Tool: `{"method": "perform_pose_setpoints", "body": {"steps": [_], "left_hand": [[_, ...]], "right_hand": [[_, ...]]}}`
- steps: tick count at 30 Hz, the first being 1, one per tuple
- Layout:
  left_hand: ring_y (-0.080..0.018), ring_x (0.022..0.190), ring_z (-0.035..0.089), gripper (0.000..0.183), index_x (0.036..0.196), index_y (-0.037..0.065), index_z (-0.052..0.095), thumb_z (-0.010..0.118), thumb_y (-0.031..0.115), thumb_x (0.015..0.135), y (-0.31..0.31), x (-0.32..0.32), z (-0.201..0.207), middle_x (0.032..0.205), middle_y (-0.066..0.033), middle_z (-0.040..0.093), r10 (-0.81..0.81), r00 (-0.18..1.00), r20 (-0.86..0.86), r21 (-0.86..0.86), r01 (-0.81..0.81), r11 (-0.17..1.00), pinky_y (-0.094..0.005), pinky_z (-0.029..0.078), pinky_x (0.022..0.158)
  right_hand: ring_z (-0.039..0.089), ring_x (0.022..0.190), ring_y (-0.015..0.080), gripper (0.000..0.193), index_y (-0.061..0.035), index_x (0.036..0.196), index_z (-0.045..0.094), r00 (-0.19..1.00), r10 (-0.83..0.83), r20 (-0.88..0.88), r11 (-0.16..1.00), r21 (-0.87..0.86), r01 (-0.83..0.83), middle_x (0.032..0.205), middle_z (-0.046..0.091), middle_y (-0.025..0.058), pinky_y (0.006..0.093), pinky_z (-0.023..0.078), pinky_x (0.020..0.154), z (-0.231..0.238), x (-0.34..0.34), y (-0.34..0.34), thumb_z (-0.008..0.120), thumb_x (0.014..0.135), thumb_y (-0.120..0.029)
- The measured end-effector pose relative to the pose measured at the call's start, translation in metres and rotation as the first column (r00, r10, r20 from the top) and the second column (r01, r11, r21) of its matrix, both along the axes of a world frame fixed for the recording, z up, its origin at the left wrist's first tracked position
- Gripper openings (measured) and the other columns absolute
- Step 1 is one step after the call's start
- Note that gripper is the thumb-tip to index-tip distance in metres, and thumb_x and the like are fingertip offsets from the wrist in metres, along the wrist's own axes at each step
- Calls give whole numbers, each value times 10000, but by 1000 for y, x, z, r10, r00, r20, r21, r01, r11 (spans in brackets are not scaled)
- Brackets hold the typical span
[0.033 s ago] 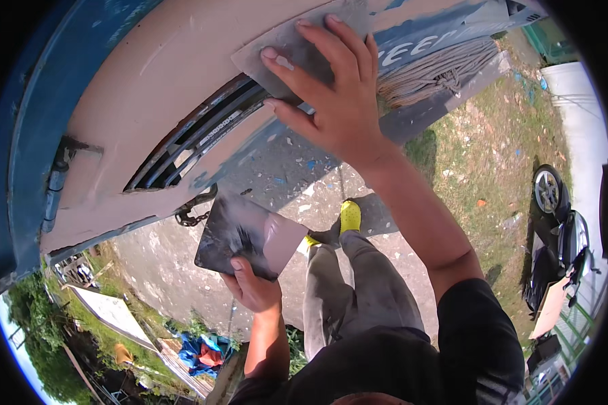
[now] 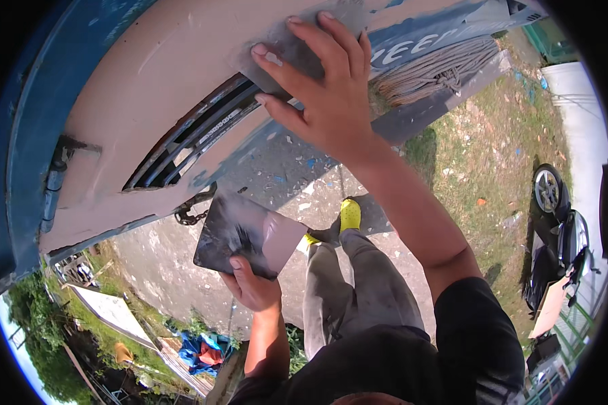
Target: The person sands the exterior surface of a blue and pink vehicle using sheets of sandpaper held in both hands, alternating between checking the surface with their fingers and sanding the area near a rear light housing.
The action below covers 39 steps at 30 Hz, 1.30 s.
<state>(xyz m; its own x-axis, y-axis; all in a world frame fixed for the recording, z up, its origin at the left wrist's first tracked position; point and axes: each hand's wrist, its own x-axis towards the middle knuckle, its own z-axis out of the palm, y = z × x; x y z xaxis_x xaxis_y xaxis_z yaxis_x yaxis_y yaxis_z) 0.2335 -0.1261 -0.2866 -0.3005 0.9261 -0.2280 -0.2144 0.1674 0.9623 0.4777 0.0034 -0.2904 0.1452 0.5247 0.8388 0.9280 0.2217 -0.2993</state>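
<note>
My right hand [image 2: 334,91] lies with fingers spread over a thin grey flat sheet [image 2: 275,79], pressing it against a pinkish-beige vehicle panel [image 2: 175,64]. The sheet is smeared by motion, and the fingers cover much of it; I cannot tell if it is a spreader or sandpaper. A pale smear marks one fingertip. Lower down, my left hand [image 2: 253,287] grips a dark square board [image 2: 216,233] by its near edge, thumb on top. Pinkish-beige paste [image 2: 284,236] coats the board's right side, with dark streaks beside it.
A slatted vent [image 2: 196,135] opens in the panel below my right hand. Blue trim [image 2: 30,135] with a hinge [image 2: 55,182] borders it at left. Coiled rope [image 2: 439,71] lies beyond. A chain [image 2: 190,217] hangs behind the board. A motorcycle [image 2: 561,229] is at far right.
My right hand has slid slightly left and up along the panel, with the grey sheet under it. My left hand and the board have hardly moved.
</note>
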Motion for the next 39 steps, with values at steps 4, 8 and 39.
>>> {"method": "perform_pose_setpoints", "body": {"steps": [4,8,39], "left_hand": [[-267,1172,546,491,1351,-105,385,532,204,999,3,0,0,1333,-227,480,-39,993,-108,125,52,991,-393,500,973],[-234,1189,532,499,1311,-90,419,557,278,1003,-1,-19,2,1328,-209,474,-84,924,-372,170,157,973,-390,488,1003],[-253,1219,549,548,1424,17,354,533,333,1013,13,-105,134,1335,-148,518,-444,749,492,1,510,860,-419,459,1030]], "right_hand": [[378,1298,366,532,-271,1232,657,1000,-16,-12,997,-78,15,1388,454,79,561,277,1050,-18,-19,-3,781,716,-309],[392,1277,361,551,-174,1290,612,970,54,-239,990,-117,-84,1397,411,126,502,342,1034,-5,-26,-23,762,765,-255],[392,1383,349,593,-69,1482,344,-572,274,-773,752,543,-374,1477,430,120,508,369,1093,164,-81,-241,528,929,-180]]}}
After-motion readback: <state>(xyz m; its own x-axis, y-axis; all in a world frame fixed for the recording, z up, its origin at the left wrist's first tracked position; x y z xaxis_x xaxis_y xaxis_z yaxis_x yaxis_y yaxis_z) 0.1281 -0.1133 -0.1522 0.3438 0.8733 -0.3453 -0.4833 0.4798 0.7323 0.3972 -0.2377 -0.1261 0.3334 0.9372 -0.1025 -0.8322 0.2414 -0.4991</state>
